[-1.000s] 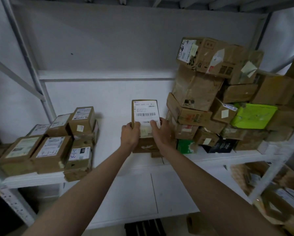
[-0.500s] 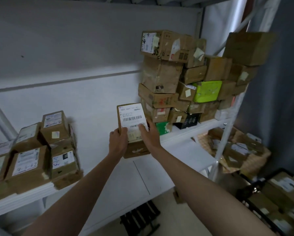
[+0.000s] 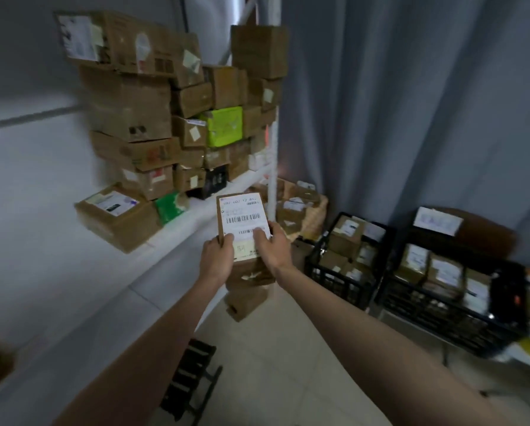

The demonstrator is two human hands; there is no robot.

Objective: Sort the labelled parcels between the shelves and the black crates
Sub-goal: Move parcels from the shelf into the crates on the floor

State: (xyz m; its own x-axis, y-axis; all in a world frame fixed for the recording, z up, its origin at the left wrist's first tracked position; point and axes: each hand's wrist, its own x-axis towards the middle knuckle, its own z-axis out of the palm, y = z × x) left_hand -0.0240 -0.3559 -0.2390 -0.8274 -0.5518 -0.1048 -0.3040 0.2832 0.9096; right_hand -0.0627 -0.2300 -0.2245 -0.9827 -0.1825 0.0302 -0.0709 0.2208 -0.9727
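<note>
- The labelled parcel [image 3: 243, 232]: a small brown box held upright in mid-air, past the front edge of the white shelf [image 3: 177, 238], its white barcode label facing us.
- Left hand [image 3: 217, 256]: fingers curled round the parcel's lower left edge, thumb on the front face.
- Right hand [image 3: 273, 247]: wrapped round the lower right edge, its fingertips [image 3: 259, 233] lying across the bottom of the label.
- Advice for the step in hand, as we judge it, namely carrying the parcel towards a crate: we should keep both grips low and firm so the box stays upright, and slide the right fingertips off the print if the label needs another reading.
- Black crates [image 3: 346, 269] [image 3: 451, 290]: on the floor to the right, well apart from the parcel and already holding labelled boxes; we should lower the parcel into a free gap rather than drop it on a tilted neighbour.
- Stacked parcels [image 3: 153, 118]: piled high at the shelf's right end, beside the white upright post [image 3: 271, 186]; we should swing wide of both.
- A flat parcel [image 3: 116, 216] lies alone on the shelf, left of the held box.
</note>
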